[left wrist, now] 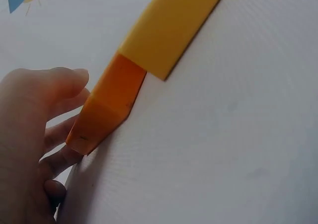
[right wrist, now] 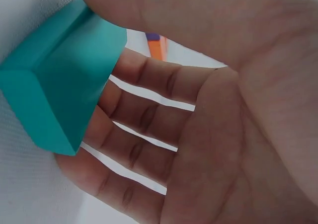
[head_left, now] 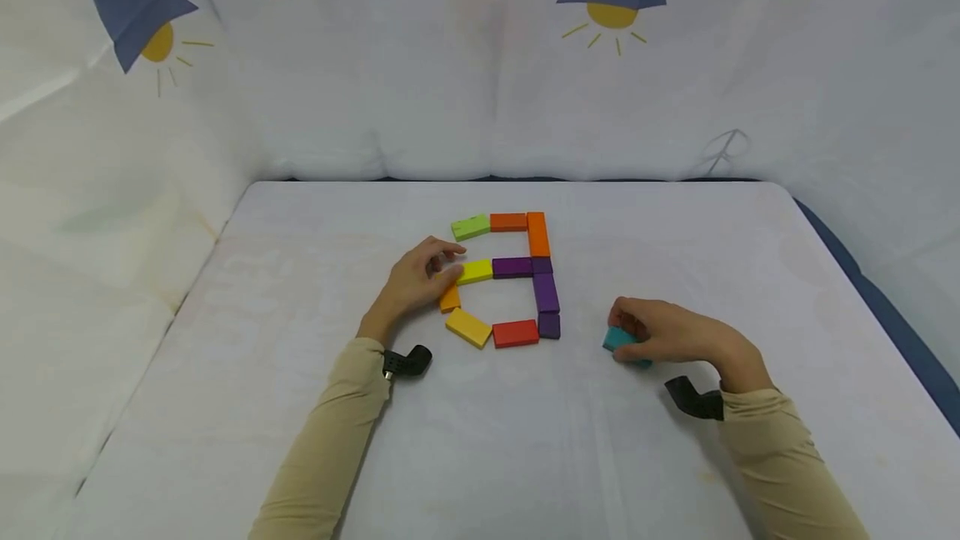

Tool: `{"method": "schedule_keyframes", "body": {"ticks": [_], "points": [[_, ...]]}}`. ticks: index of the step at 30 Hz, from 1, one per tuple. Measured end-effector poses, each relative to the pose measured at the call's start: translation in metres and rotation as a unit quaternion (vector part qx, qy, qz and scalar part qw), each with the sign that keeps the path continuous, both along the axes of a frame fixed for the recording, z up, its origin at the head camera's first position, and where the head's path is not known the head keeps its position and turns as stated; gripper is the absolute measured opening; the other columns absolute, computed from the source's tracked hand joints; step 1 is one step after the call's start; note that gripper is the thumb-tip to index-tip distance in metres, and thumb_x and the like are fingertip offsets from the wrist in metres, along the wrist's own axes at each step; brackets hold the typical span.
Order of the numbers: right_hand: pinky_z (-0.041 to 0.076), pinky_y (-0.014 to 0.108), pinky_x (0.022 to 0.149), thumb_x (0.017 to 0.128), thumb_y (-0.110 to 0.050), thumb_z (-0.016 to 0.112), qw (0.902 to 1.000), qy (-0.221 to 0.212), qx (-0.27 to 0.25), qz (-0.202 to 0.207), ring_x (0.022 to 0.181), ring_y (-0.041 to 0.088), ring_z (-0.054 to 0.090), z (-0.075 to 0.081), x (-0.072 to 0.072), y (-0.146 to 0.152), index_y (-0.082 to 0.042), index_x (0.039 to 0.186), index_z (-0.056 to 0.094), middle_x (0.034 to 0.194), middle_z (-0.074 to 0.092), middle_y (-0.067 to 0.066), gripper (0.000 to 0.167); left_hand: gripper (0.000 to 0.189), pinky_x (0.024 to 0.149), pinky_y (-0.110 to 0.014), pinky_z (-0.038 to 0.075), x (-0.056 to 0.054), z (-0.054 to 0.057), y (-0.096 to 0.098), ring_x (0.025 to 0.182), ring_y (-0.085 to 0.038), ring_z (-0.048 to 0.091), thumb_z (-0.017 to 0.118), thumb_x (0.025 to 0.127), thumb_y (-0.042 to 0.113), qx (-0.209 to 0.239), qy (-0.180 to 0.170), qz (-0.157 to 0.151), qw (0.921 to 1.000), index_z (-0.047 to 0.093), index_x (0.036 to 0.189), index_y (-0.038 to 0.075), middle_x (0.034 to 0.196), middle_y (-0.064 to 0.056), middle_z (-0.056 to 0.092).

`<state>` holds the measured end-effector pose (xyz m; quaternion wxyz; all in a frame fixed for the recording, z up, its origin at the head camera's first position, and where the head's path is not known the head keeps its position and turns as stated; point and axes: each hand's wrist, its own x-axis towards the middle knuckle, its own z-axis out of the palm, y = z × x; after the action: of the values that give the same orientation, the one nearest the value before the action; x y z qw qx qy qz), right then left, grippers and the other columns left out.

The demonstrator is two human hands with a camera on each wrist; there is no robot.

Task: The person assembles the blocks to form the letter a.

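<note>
My right hand (head_left: 671,332) pinches a teal block (head_left: 618,338) low over the table, right of the block outline. In the right wrist view the thumb lies on one side of the teal block (right wrist: 79,50) and fingertips on the other. My left hand (head_left: 420,277) is at the outline's left side, fingers loosely bent. Its thumb is beside the yellow block (head_left: 476,272) and the light-orange block (head_left: 449,299); contact is unclear. In the left wrist view the left hand (left wrist: 35,129) is next to an orange block (left wrist: 107,97), with a yellow-orange block (left wrist: 169,30) beyond.
The outline's other blocks lie flat: lime green (head_left: 471,227), red-orange (head_left: 508,222), orange (head_left: 537,233), purple (head_left: 512,267), red (head_left: 516,334) and yellow-orange (head_left: 468,327). More purple blocks (head_left: 546,293) form its right side. The white table (head_left: 480,457) meets patterned cloth (head_left: 480,90) behind.
</note>
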<state>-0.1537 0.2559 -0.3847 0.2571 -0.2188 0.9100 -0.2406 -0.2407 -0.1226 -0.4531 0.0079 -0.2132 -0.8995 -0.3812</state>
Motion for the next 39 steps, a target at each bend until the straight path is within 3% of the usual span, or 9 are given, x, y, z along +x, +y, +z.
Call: {"method": "schedule_keyframes", "body": {"ticks": [15,29,39], "points": [[0.041,0.022,0.063,0.084,-0.025,0.070,0.9967,0.082,-0.001,0.000,0.073,0.011,0.048,-0.010,-0.004,-0.018,-0.015,0.098,0.055,0.078,0.052,-0.004,0.023,0.021,0.070,-0.028,0.039,-0.004,-0.004,-0.001,0.082,-0.015,0.049,0.065,0.089,0.029,-0.009,0.028,-0.017,0.9994,0.068,0.108,0.020,0.094,0.001,0.060],[0.042,0.024,0.066,0.084,-0.025,0.069,0.9948,0.101,0.008,-0.012,0.075,0.011,0.048,-0.012,-0.005,-0.026,-0.015,0.101,0.055,0.082,0.054,-0.004,0.024,0.021,0.071,-0.029,0.038,-0.004,-0.003,-0.001,0.083,-0.015,0.048,0.065,0.089,0.029,-0.015,0.023,-0.014,0.9995,0.068,0.108,0.021,0.093,0.001,0.060],[0.047,0.029,0.075,0.084,-0.025,0.069,0.9928,0.118,0.013,-0.009,0.083,0.012,0.051,-0.012,-0.005,-0.031,-0.014,0.107,0.057,0.093,0.058,-0.004,0.028,0.020,0.070,-0.028,0.038,-0.005,-0.004,-0.001,0.081,-0.015,0.048,0.066,0.088,0.028,-0.003,0.024,-0.018,0.9996,0.069,0.107,0.021,0.092,0.001,0.060]]}}
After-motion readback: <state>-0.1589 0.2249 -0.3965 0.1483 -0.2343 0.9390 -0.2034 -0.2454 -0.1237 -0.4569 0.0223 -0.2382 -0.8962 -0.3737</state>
